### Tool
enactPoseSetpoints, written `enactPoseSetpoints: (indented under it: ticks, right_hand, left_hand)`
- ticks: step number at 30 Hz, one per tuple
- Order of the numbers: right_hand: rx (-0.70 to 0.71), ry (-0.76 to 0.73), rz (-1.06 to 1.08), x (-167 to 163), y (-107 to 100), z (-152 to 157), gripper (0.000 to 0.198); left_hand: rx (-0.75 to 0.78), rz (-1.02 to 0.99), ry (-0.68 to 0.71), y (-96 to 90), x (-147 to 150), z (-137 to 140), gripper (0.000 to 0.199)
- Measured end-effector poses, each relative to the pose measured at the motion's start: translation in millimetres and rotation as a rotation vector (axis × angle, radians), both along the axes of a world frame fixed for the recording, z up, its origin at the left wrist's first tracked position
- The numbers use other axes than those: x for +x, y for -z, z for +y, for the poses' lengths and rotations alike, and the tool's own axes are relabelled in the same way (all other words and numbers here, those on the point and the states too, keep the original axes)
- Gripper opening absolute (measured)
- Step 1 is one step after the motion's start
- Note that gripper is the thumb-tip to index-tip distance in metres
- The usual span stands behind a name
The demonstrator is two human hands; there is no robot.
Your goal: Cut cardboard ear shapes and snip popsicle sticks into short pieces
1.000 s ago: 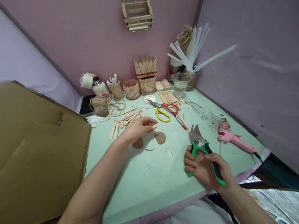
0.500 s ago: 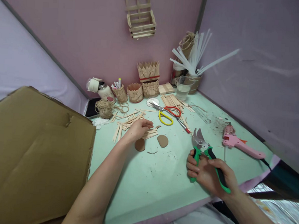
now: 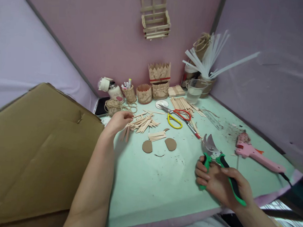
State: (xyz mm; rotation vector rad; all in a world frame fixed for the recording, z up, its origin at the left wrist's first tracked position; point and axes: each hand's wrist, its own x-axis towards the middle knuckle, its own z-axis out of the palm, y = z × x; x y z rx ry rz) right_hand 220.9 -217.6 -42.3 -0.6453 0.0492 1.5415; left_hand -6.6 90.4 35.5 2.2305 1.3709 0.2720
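Observation:
My left hand (image 3: 119, 121) is over the left side of a pile of thin wooden sticks (image 3: 146, 121), beside a ball of twine (image 3: 113, 106). Its fingers are loosely bent and point right. One stick lies close to the fingertips; whether they touch it I cannot tell. My right hand (image 3: 220, 181) holds green-and-black pruning shears (image 3: 210, 150), blades spread and pointing away from me. Two rounded brown cardboard pieces (image 3: 170, 144) lie on the table between my hands, below a short row of sticks (image 3: 157, 136).
Red-and-yellow scissors (image 3: 175, 117) and a red-tipped tool lie mid-table. A pink glue gun (image 3: 259, 155) rests at right. Behind stand decorated wooden containers (image 3: 144, 93), a cup of liquid (image 3: 194, 92) and white glue sticks (image 3: 207, 60). A large cardboard sheet (image 3: 43, 148) fills the left.
My left hand has moved left, from above the row of sticks and cardboard pieces to the pile's left side. My right hand still holds the shears. The view has shifted slightly left.

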Motion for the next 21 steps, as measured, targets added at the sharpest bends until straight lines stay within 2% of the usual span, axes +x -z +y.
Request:
enactPoseSetpoints:
  ticks: [3, 8, 11, 15, 21]
  right_hand:
    - [0.0, -0.001, 0.015, 1, 4, -1, 0.038]
    - [-0.001, -0.018, 0.023, 2, 11, -1, 0.04]
    - [-0.003, -0.022, -0.028, 1, 11, 0, 0.038]
    - [-0.012, -0.022, -0.123, -1, 9, 1, 0.034]
    - [-0.056, -0.021, -0.076, 1, 19, 4, 0.026]
  left_hand:
    - [0.068, 0.222, -0.08, -5.7, -25, 12, 0.02]
    - [0.005, 0.358, -0.145, -4.2, -46, 21, 0.01]
    - [-0.035, 0.402, -0.123, 2.3, -43, 22, 0.005]
    - [-0.081, 0.429, -0.087, 13.5, -34, 22, 0.009]
    - [-0.108, 0.43, -0.078, 24.9, -28, 23, 0.011]
